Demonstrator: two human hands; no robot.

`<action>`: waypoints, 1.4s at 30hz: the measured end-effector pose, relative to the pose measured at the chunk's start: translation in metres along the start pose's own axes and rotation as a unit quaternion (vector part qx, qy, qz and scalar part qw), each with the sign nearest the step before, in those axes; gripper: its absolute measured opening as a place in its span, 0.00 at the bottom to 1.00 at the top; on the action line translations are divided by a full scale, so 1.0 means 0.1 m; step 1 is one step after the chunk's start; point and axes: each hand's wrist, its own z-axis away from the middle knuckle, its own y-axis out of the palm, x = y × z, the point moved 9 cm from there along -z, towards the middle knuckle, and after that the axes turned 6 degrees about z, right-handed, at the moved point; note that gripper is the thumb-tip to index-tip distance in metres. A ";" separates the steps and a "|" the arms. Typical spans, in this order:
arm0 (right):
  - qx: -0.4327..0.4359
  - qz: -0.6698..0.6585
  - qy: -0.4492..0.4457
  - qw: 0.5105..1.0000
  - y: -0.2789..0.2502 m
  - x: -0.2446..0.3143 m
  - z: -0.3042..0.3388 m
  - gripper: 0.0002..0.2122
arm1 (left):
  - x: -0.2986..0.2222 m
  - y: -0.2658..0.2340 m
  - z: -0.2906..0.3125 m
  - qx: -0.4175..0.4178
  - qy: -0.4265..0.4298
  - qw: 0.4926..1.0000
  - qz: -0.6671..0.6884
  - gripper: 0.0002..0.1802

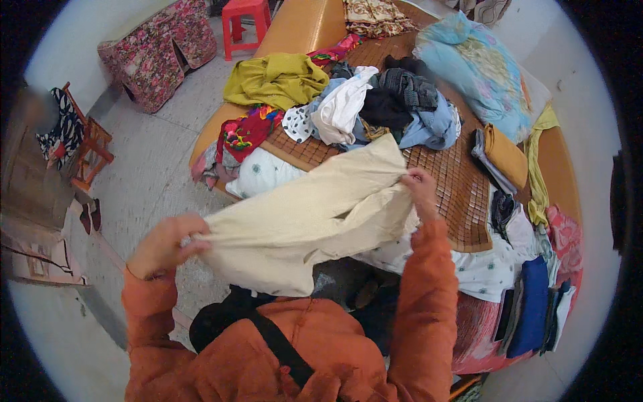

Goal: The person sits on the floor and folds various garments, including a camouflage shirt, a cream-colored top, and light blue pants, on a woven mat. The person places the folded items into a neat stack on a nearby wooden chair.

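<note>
The left hand (167,244) and right hand (422,189) each grip a cream garment (295,224), perhaps trousers, stretched unfolded above the near edge of the bed (459,197). Folded clothes (528,308) already lie rightward; a loose heap (385,110) is left mid-bed.

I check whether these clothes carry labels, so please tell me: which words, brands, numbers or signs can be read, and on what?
None can be read.
The cream garment, held in the left hand and the right hand, shows no lettering.
The blue floral bedding and the flowered cover show patterns, not letters.
Any fine print in the clothes pile would be too small to make out.
</note>
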 end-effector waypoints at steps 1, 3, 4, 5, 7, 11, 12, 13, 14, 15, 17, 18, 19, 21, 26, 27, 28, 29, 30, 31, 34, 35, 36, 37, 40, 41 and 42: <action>0.006 0.023 0.041 0.999 -0.11 0.20 0.11 0.03 | 0.09 -0.09 0.03 -0.026 -0.003 1.000 -0.002 0.11; -0.042 -0.003 0.001 0.999 -0.56 0.51 0.20 0.03 | 0.31 -0.31 0.09 -0.076 0.003 0.997 -0.006 0.12; -0.051 -0.054 -0.022 0.997 -0.80 0.70 0.24 0.04 | 0.34 -0.42 0.08 -0.081 0.008 0.997 -0.011 0.12; -0.060 -0.105 -0.044 0.992 -1.06 0.90 0.29 0.05 | 0.35 -0.52 0.06 -0.084 0.014 0.996 -0.016 0.12; -0.089 -0.115 -0.085 0.986 -1.56 1.41 0.38 0.07 | 0.19 -0.71 -0.01 -0.106 0.051 0.992 -0.049 0.12; -0.220 -0.078 -0.191 0.953 -1.92 2.83 0.72 0.10 | -0.21 -1.21 -0.10 -0.252 0.126 0.956 -0.085 0.10; -0.190 -0.080 -0.203 0.957 -1.94 3.08 0.76 0.10 | -0.25 -1.33 -0.07 -0.308 0.136 0.939 -0.076 0.10; -0.162 -0.081 -0.217 0.959 -1.97 3.33 0.86 0.11 | -0.17 -1.28 -0.12 -0.275 0.117 0.954 -0.004 0.09; -0.135 -0.082 -0.230 0.960 -1.98 3.49 0.92 0.11 | -0.03 -1.17 -0.19 -0.240 0.097 0.964 0.068 0.09; -0.103 -0.058 -0.197 0.973 -1.97 3.37 0.75 0.12 | 0.10 -1.05 -0.20 -0.206 0.065 0.968 0.126 0.08; -0.054 0.016 -0.138 0.989 -2.10 3.28 0.53 0.12 | 0.12 -0.84 -0.42 -0.124 0.087 0.988 -0.029 0.05; -0.069 0.034 -0.161 0.984 -2.08 3.41 0.63 0.12 | 0.26 -0.95 -0.46 -0.175 0.048 0.983 0.022 0.04; -0.063 0.022 -0.166 0.984 -2.02 3.48 0.69 0.13 | 0.41 -1.05 -0.42 -0.220 0.003 0.973 0.069 0.04; -0.053 0.002 -0.173 0.984 -1.92 3.62 0.81 0.14 | 0.49 -1.15 -0.37 -0.277 0.023 0.953 0.117 0.04; 0.029 0.150 -0.226 0.962 -1.48 3.84 1.20 0.17 | 0.56 -1.27 -0.24 -0.325 0.058 0.933 0.146 0.04; 0.040 0.190 -0.199 0.961 -1.38 3.80 1.24 0.16 | 0.62 -1.27 -0.21 -0.331 0.063 0.927 0.163 0.04; 0.051 0.229 -0.172 0.957 -1.30 3.76 1.27 0.16 | 0.67 -1.29 -0.17 -0.338 0.069 0.921 0.179 0.04; 0.062 0.267 -0.145 0.951 -1.21 3.71 1.28 0.16 | 0.70 -1.31 -0.11 -0.346 0.063 0.920 0.171 0.04; 0.047 0.279 -0.159 0.946 -1.15 3.69 1.30 0.14 | 0.72 -1.34 -0.05 -0.351 0.061 0.919 0.167 0.04; 0.051 0.325 -0.193 0.924 -1.10 3.69 1.33 0.13 | 0.75 -1.39 0.00 -0.357 0.060 0.918 0.160 0.04; 0.049 0.409 -0.312 0.856 -0.89 3.73 1.48 0.08 | 0.79 -1.49 0.11 -0.348 0.061 0.930 0.096 0.04; 0.026 0.434 -0.337 0.835 -0.89 3.76 1.52 0.08 | 0.77 -1.53 0.14 -0.352 0.058 0.931 0.074 0.04; 0.007 0.453 -0.362 0.815 -0.86 3.78 1.55 0.07 | 0.76 -1.62 0.20 -0.365 0.066 0.927 0.060 0.04; -0.012 0.471 -0.387 0.793 -0.83 3.80 1.58 0.07 | 0.76 -1.72 0.24 -0.377 0.075 0.922 0.046 0.04; -0.153 0.403 -0.475 0.767 -1.09 4.17 1.82 0.04 | 0.62 -1.85 0.34 -0.425 0.122 0.886 0.142 0.06; -0.246 0.397 -0.493 0.734 -1.23 4.28 2.01 0.04 | 0.59 -1.85 0.34 -0.437 0.145 0.864 0.204 0.06; -0.184 0.346 -0.460 0.797 -1.23 4.18 1.94 0.04 | 0.95 -1.62 0.21 -0.362 0.050 0.884 0.292 0.08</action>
